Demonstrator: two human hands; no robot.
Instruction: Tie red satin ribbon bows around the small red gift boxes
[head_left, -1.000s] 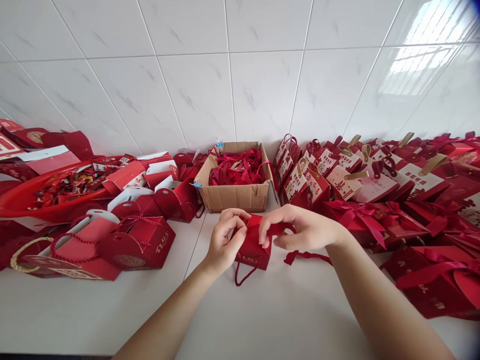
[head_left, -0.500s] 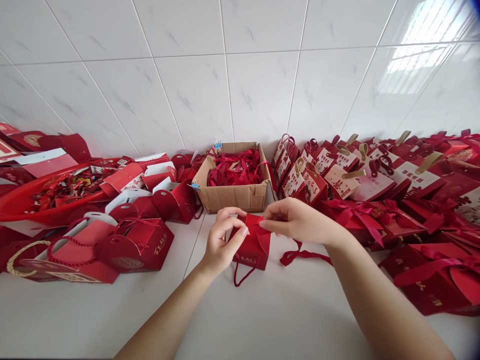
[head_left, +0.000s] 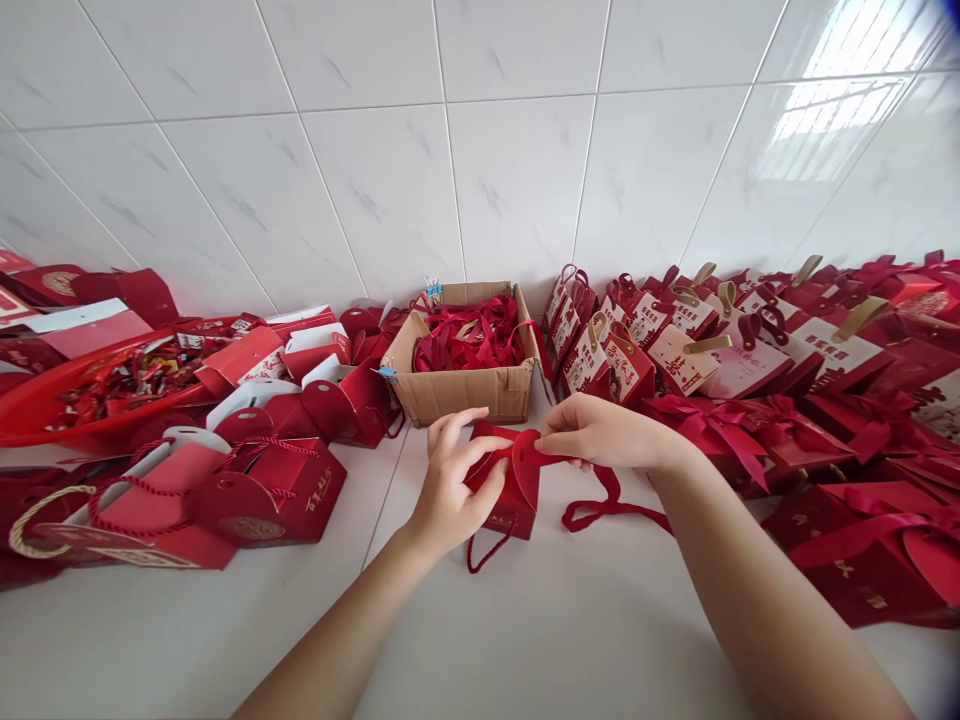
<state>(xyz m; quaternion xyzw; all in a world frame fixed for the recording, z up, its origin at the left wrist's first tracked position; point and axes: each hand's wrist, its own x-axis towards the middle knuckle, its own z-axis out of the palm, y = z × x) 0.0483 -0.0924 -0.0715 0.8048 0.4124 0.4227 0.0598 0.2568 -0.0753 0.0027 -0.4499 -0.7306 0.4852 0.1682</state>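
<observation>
"Head view: where's the red gift box [head_left: 517, 495]?"
"On the white surface [head_left: 457, 630], well back from the near edge."
"And the grip?"
"Left hand [head_left: 456, 487], finger and thumb parted at its top; right hand [head_left: 607, 432] pinches red ribbon [head_left: 624, 508]."
"Beyond?"
"Cardboard carton [head_left: 465, 396] of heaped ribbons [head_left: 469, 337], near the far edge."
</observation>
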